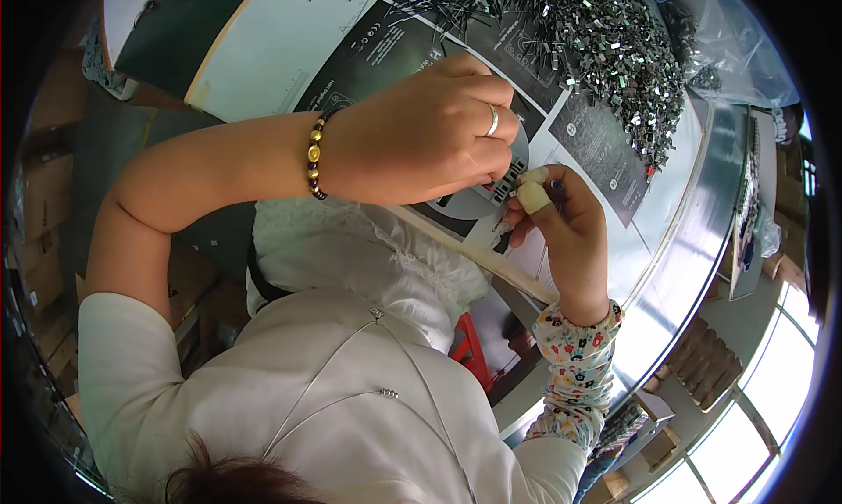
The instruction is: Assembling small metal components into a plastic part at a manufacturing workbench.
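My left hand (pixel 430 131) is closed over the table edge, its back turned up, with a ring on one finger and a beaded bracelet (pixel 315 153) at the wrist. Its fingertips are hidden underneath, so what they hold cannot be made out. Close by on the right, my right hand (pixel 568 223) is pinched, with pale finger cots (pixel 533 195) on its thumb and a finger. Whatever is in that pinch is too small to name. Several small dark, shiny parts (pixel 507 188) show between the two hands, right at the right fingertips.
A large heap of small black shiny pieces (pixel 618 65) covers the far right of the table. Thin black strips (pixel 456 4) lie beside it. Dark printed sheets (pixel 355 52) are under the work. A clear plastic bag (pixel 745 48) hangs at the far right, by a metal edge (pixel 693 267).
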The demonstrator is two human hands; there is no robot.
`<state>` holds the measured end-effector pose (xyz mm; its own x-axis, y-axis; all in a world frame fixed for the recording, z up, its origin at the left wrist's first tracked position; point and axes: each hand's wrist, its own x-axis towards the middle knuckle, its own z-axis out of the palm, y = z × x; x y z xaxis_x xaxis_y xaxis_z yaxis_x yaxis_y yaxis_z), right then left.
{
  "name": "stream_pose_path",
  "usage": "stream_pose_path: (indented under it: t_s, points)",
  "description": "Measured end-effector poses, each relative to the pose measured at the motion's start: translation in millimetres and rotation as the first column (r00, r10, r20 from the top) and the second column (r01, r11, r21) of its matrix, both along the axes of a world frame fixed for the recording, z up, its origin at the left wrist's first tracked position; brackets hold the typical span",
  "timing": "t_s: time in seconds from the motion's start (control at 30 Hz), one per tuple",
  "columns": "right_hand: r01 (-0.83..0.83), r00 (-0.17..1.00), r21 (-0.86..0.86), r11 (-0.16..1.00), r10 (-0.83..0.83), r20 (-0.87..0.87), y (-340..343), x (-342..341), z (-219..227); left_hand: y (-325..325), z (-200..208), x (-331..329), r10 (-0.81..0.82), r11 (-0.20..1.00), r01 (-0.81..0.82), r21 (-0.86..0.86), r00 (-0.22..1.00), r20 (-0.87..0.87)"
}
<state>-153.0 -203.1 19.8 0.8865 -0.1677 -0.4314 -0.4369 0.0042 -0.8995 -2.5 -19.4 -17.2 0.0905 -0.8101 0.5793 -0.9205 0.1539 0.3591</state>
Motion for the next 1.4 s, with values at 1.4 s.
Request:
stream_pose_path:
  t_s: [1.4]
  points:
    - [-0.065,0.892,-0.88,0.471,0.422,0.16,23,-7,8,-1,-1,-22,0.137,0.98,-0.124,0.155,0.988,-0.074]
